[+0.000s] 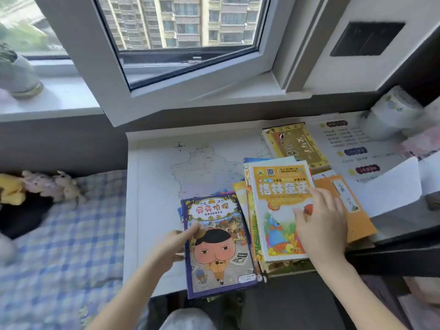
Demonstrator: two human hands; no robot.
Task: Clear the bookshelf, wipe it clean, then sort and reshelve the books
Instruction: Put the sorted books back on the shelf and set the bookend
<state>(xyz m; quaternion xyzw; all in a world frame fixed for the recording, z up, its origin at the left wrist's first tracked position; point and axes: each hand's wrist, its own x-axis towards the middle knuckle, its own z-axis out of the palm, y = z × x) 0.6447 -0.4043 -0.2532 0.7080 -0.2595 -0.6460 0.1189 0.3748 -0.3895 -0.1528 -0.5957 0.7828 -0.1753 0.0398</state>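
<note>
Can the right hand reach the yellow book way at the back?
Probably yes: the right hand rests on the fairy-tale book, and nothing stands between it and the yellow book.

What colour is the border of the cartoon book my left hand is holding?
Purple border on the cartoon book, head view.

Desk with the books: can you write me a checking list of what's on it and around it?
Surface: white desk top printed with a faint map.
Job's things: purple-bordered cartoon book in front; white-and-orange storybook topping a messy stack; yellow-bordered book behind; orange book on the right.
Clutter: loose white paper sheet; blurred patterned white object.
Hands: left hand grips the purple book's left edge; right hand lies flat on the storybook.
Cables: nothing seen.
Surroundings: white-framed window; blue checked bedding with plush toys.
</note>
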